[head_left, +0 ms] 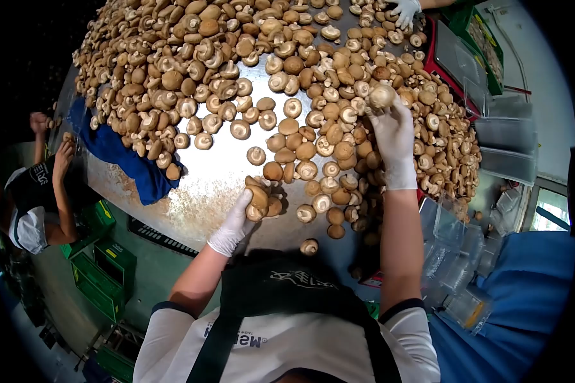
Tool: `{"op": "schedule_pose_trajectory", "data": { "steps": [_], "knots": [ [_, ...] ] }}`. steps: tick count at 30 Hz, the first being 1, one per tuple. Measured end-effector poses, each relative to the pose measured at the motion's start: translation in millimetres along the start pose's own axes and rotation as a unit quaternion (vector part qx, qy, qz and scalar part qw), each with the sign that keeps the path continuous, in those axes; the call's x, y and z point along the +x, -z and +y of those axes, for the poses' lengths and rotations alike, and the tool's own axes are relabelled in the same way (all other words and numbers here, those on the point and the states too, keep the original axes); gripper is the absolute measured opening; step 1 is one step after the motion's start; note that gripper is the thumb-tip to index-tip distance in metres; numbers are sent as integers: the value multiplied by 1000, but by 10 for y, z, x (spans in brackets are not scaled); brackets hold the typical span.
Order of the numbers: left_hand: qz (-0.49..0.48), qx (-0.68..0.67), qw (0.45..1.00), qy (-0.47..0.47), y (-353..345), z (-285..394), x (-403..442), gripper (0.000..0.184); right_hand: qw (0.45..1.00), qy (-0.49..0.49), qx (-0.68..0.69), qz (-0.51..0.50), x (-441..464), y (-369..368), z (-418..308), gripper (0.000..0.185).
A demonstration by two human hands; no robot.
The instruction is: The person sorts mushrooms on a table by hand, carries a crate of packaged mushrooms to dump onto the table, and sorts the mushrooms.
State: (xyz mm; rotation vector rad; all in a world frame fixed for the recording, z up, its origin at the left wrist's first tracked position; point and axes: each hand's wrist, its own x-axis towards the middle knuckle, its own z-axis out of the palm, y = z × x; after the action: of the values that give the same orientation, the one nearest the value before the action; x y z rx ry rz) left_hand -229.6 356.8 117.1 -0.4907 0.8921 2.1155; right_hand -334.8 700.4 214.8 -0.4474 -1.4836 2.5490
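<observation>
My left hand (232, 228), in a white glove, is closed around brown mushrooms (257, 196) near the table's front edge; how many it holds I cannot tell. My right hand (393, 133), also gloved, is raised over the loose mushrooms at the right, with a pale mushroom (381, 96) gripped in its fingertips. Between the hands, single mushrooms (306, 170) lie scattered on the metal table (201, 182), some caps up and some stems up. One mushroom (309, 247) sits by itself close to my apron.
A large mushroom heap (172, 57) covers the far left. Clear plastic boxes (450, 230) stand at the right, and green crates (99, 284) on the floor at left. A blue cloth (131, 156) lies at the table's left edge. A co-worker's gloved hand (405, 10) reaches in; another person (35, 204) works at left.
</observation>
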Motion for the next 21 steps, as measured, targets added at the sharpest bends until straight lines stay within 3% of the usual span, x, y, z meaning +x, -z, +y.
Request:
{"op": "schedule_pose_trajectory", "data": {
  "steps": [1, 3, 5, 7, 9, 11, 12, 15, 18, 21],
  "knots": [
    [11, -5, 1000, 4, 6, 7, 0, 73, 994, -18, 107, -27, -75, 23, -18, 46],
    [3, -15, 1000, -3, -22, 37, 5, 70, 980, -38, 193, 7, -161, -54, -56, 43],
    [5, -31, 999, -6, -76, 70, -18, 64, 989, -20, -134, 60, -61, -47, 32, 42],
    [14, -37, 999, 0, -72, 66, -21, 64, 925, -19, -362, 114, 112, -234, 111, 37],
    [14, -44, 999, 0, -15, 55, -26, 65, 833, 57, -550, -1, 176, -263, 409, 32],
    [3, -57, 998, -5, 70, 20, -3, 66, 734, 33, -671, -95, 38, -320, 638, 25],
    [7, -59, 998, -9, 78, 24, -16, 65, 656, -11, -743, -130, -48, -449, 557, 24],
    [-2, -68, 997, -24, 153, 25, -24, 63, 583, -48, -791, -182, -219, -433, 483, 21],
    [-44, -71, 996, -32, 291, -6, 36, 61, 561, -125, -800, -173, -302, -497, 375, 20],
    [-26, -55, 998, -25, 242, 16, 27, 58, 664, 53, -737, -115, -278, -710, 618, 21]
  ]
}}
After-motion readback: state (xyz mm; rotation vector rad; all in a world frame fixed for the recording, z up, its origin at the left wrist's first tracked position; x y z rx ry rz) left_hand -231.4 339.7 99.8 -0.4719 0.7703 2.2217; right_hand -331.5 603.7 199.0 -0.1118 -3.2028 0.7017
